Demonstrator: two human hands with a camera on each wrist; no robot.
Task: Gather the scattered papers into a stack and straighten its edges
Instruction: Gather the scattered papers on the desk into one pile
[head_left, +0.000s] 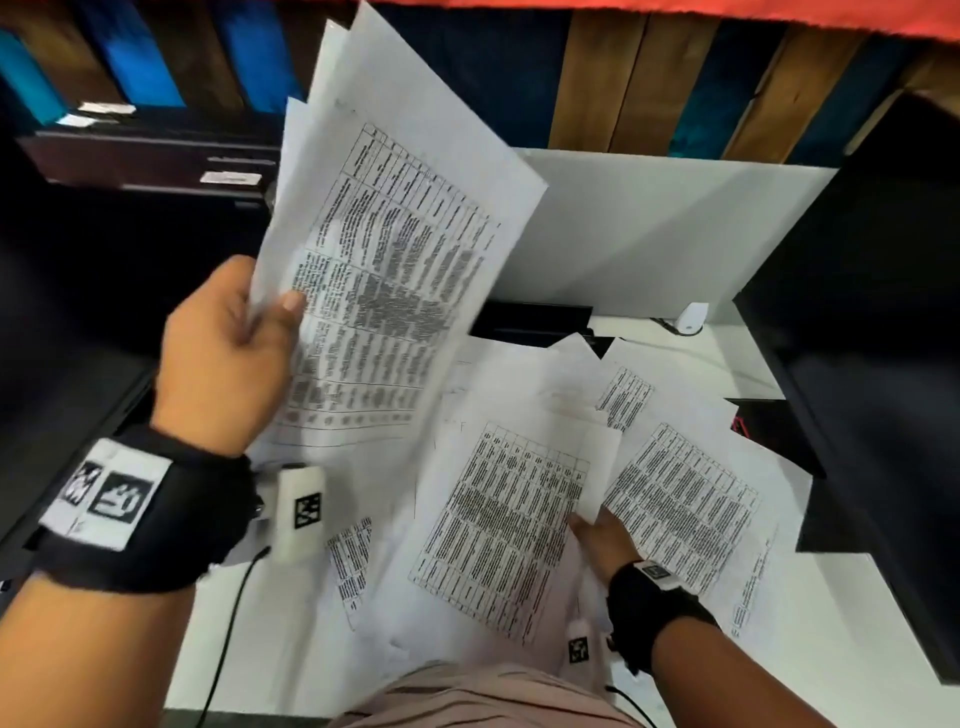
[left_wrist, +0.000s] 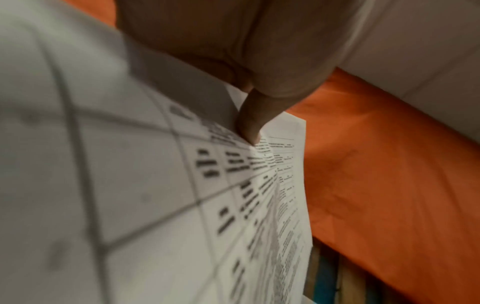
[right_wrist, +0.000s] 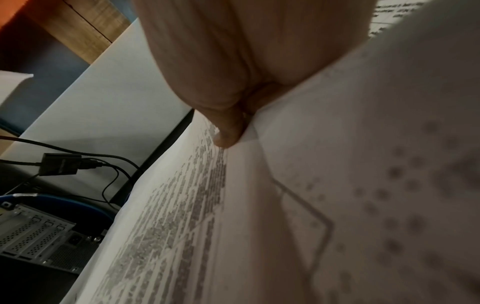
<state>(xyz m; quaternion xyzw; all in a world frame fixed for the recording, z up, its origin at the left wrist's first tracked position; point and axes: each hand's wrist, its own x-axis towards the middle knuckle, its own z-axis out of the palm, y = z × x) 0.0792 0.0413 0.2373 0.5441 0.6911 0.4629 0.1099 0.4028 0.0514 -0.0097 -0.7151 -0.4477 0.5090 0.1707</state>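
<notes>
- White worktop (head_left: 810, 613) sits before a wall of wood and blue panels, with a white upright panel (head_left: 649, 223) at its far edge.
- Gathering is under way: the left hand (head_left: 228, 353) holds a raised sheaf of papers (head_left: 384, 270), its thumb (left_wrist: 249, 121) pinching the printed sheets against fingers hidden behind them.
- Loose papers (head_left: 498, 530) lie fanned and overlapping on the worktop, well short of a stack.
- The right hand (head_left: 605, 540) is down among them; its thumb (right_wrist: 228, 131) pinches one sheet's edge.
- Next, I judge, that sheet must lift cleanly and join the sheaf without dragging its neighbours.
- A black monitor (head_left: 883, 322) crowds the right side; a cable (head_left: 223, 639), a small white device (head_left: 693, 318) and a black slab (head_left: 535, 322) lie close by.
- Squaring is not yet begun.
</notes>
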